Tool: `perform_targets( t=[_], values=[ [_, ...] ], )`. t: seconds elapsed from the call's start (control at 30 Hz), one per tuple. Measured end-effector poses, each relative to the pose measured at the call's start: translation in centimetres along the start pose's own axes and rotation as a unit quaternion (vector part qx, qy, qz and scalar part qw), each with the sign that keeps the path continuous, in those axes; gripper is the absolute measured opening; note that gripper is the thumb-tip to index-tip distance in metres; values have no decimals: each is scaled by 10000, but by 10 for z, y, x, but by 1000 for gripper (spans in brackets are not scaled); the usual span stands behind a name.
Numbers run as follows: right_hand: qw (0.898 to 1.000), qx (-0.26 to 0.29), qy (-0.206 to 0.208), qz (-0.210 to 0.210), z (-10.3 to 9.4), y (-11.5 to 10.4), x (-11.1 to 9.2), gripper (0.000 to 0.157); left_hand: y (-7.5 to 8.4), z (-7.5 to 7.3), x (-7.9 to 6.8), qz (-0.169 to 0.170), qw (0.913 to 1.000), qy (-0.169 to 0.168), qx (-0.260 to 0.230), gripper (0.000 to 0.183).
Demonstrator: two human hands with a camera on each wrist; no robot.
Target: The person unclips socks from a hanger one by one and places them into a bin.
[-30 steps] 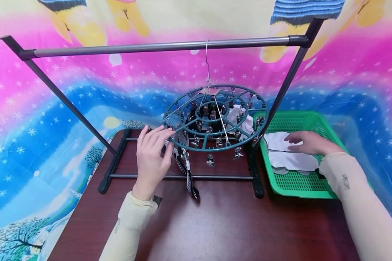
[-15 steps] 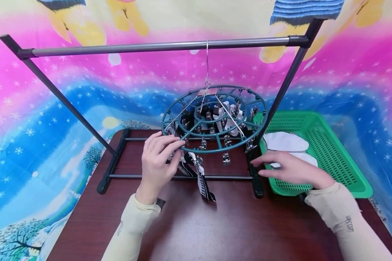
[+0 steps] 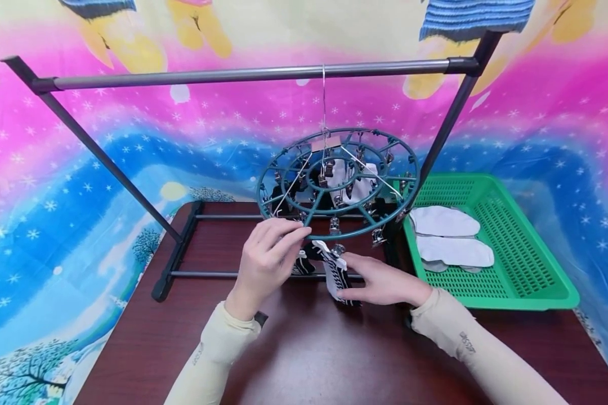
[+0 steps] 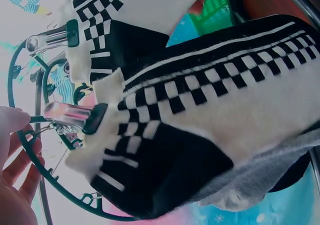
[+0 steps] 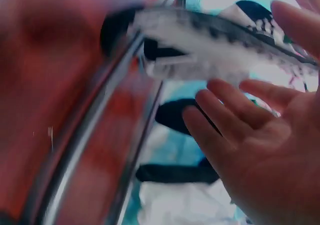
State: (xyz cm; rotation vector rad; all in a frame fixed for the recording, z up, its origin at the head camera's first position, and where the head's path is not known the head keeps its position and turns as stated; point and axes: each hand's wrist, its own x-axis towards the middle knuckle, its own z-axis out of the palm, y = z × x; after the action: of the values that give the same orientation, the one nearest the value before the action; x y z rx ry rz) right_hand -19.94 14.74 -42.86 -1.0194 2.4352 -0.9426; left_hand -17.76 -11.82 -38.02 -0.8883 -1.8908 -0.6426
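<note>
A round green clip hanger (image 3: 357,231) hangs by its wire hook from a metal rail. At its front left rim, my left hand (image 3: 268,261) pinches the ring between thumb and fingers. A black-and-white checkered sock (image 4: 240,115) dangles from a metal clip (image 4: 75,116), with a matching sock (image 4: 145,10) clipped beside it. My right hand (image 3: 385,281) is at the front sock, thumb and fingers spread around its right side. In the right wrist view those fingers (image 5: 235,110) are extended, and whether they touch the sock cannot be told. Further white and black socks hang behind, partly hidden.
A green basket (image 3: 537,270) with several white socks (image 3: 453,250) stands right of the rack. The dark rack frame (image 3: 106,157) stands on a reddish-brown table (image 3: 314,354), its lower bars crossing behind my hands. A printed cloth (image 3: 243,112) covers the wall behind.
My right hand has left the basket and come left to the hanging sock, carrying nothing visible. The hanger has turned, and my left hand has moved right along with its rim.
</note>
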Motion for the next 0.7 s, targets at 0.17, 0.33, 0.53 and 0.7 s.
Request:
perform_targets(
  t=[0.17,0.33,0.53,0.7],
  values=[
    [9975,649,270,99,10,0,14,44,2,3,0,193,9997,-117,19,24],
    [9954,863,249,341,6,3,9,22,2,3,-3,210,9997,-149,17,28],
    [9959,710,15,569,-2,8,-6,27,2,7,-4,367,9987,266,217,27],
    [9948,847,-2,572,-10,9,-17,29,6,16,-5,1380,9842,989,503,25]
  ],
)
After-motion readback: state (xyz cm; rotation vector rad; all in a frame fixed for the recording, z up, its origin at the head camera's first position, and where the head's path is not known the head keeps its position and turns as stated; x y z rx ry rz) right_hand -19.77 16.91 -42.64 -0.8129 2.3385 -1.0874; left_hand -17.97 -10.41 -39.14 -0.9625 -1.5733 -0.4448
